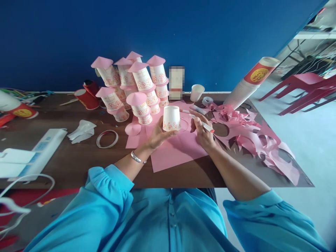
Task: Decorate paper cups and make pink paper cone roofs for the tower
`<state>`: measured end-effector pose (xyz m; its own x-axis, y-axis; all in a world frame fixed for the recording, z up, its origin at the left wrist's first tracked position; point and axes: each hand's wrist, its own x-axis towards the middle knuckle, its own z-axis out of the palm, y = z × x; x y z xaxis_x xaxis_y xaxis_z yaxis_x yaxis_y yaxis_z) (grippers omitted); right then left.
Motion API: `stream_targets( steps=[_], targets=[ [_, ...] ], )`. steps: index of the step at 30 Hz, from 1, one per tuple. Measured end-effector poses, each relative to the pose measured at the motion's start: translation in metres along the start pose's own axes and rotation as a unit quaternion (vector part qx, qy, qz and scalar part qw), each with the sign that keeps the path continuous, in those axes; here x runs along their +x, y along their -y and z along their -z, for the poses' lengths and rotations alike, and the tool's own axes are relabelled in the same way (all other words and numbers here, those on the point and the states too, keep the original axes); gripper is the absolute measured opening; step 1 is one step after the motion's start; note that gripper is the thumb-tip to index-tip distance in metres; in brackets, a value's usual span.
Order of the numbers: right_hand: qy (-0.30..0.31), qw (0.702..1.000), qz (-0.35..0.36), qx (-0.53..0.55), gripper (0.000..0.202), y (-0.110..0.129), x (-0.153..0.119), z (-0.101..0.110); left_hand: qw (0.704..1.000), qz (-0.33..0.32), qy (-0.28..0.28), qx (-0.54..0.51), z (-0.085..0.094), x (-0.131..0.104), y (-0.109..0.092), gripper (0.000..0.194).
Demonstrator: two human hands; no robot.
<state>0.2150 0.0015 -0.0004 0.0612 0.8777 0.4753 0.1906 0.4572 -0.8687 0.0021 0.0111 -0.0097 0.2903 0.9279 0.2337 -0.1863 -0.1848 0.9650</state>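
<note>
My left hand (pixel 157 135) grasps the upside-down white paper cup (pixel 171 114) low, above pink paper (pixel 175 154). My right hand (pixel 204 136), just right of it, fingers curled, grips a white marker (pixel 207 126). Both forearms (pixel 232 169) angle inward.

The white cup (pixel 171 118) bears red-orange flower drawings; the pen (pixel 207 126) is white and red, the sheet (pixel 173 154) pink, the worktop (pixel 86 154) brown, the wall (pixel 168 31) blue.

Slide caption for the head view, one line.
Left hand holds a decorated paper cup, right hand a pen, near pink-roofed cup towers.
</note>
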Motion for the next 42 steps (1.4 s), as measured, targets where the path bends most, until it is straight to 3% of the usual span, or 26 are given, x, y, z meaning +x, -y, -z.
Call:
stream_targets(
  steps=[8,16,21,25,31,35,39,42],
  targets=[
    [-0.057,0.995,-0.012,0.075,0.029,-0.001,0.002,-0.004,0.999,0.026,-0.022,-0.022,-0.004,-0.001,-0.001,0.071],
    [-0.075,0.980,-0.069,0.173,0.036,0.012,0.020,0.000,0.998,0.060,-0.012,0.002,-0.010,-0.006,-0.008,0.069],
    [-0.034,0.984,-0.027,0.173,0.030,0.041,0.052,0.003,0.997,0.062,-0.020,0.046,-0.010,-0.003,-0.008,0.072],
    [-0.017,0.986,-0.011,0.165,0.031,0.048,0.063,-0.008,0.993,0.061,-0.037,0.093,-0.010,-0.003,-0.012,0.072],
    [0.016,0.982,0.003,0.186,0.024,0.025,0.047,-0.024,0.990,0.085,-0.080,0.085,-0.008,-0.002,-0.003,0.072],
    [0.029,0.984,-0.001,0.174,0.022,0.013,0.028,-0.025,0.993,0.078,-0.067,0.057,-0.007,-0.001,0.005,0.069],
    [0.044,0.989,0.025,0.138,0.018,0.018,0.009,-0.020,0.991,0.083,-0.069,0.085,-0.007,0.000,0.002,0.070],
    [0.068,0.990,0.087,0.090,0.014,0.026,0.001,-0.014,0.987,0.087,-0.072,0.110,-0.007,0.000,-0.001,0.072]
  ],
)
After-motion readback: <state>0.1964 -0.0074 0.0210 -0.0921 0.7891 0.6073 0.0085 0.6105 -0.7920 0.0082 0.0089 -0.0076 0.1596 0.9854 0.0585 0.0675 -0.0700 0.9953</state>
